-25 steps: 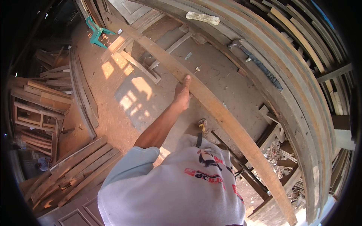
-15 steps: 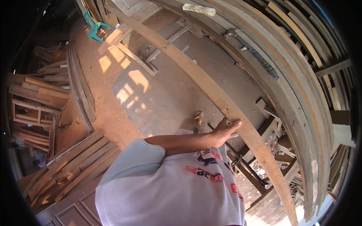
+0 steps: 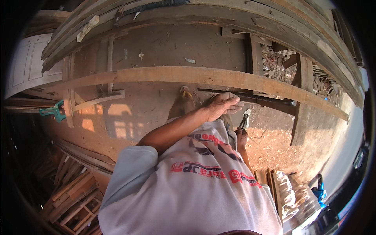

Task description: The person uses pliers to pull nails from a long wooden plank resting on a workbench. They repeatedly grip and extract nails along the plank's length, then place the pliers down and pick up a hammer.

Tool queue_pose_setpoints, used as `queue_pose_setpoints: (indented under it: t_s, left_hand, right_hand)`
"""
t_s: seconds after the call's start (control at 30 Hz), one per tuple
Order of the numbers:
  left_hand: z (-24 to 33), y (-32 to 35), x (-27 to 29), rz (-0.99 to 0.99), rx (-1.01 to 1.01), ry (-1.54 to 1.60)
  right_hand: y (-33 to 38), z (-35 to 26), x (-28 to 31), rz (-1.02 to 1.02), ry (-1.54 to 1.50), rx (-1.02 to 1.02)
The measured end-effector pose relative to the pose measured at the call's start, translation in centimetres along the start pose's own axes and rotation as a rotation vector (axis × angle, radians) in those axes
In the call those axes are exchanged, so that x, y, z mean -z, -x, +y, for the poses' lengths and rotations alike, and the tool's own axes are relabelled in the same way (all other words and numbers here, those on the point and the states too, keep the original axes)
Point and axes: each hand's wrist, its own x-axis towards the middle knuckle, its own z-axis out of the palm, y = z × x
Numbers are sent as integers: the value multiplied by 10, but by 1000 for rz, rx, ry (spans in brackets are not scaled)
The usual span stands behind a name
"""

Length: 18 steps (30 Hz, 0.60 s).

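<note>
My left hand (image 3: 224, 106) is held just on the near side of a long brown wooden plank (image 3: 176, 74), its fingers loosely stretched and nothing visible in them. The plank runs crosswise in front of me, resting near its ends on wooden supports (image 3: 301, 117). Lower, beside my body, my right hand (image 3: 242, 136) grips a metal hand tool with two narrow arms, resembling pliers (image 3: 245, 119). Part of that hand is hidden by my shirt. Close to my left hand, a long dark ribbed rod (image 3: 258, 96) lies beneath the plank.
Beyond the plank lies a stack of long boards (image 3: 219, 17), bearing a pale wood block (image 3: 88, 28) and a dark long-handled tool (image 3: 152, 5). Wood scraps (image 3: 276, 64) litter the far right. A green plastic chair (image 3: 58, 111) and timber frames (image 3: 80, 207) are at left.
My view has turned, so the plank now runs crosswise. My left hand has come off the plank's edge. My right hand, unseen before, now shows with the pliers-like tool.
</note>
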Motion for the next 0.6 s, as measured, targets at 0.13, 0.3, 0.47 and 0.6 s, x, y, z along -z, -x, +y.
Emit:
queue_pose_setpoints:
  t_s: [0.13, 0.3, 0.47, 0.6]
  left_hand:
    - [-6, 23, 37, -68, -95, -592]
    - [43, 99, 108, 47, -19, -844]
    - [97, 164, 161, 73, -142, -771]
    - [149, 222, 213, 269, -431, -908]
  right_hand:
    - [15, 4, -16, 2, -264, -274]
    - [17, -6, -24, -22, -584, -504]
    - [25, -36, -80, 62, -673, -548]
    - [40, -96, -125, 115, -754, -395]
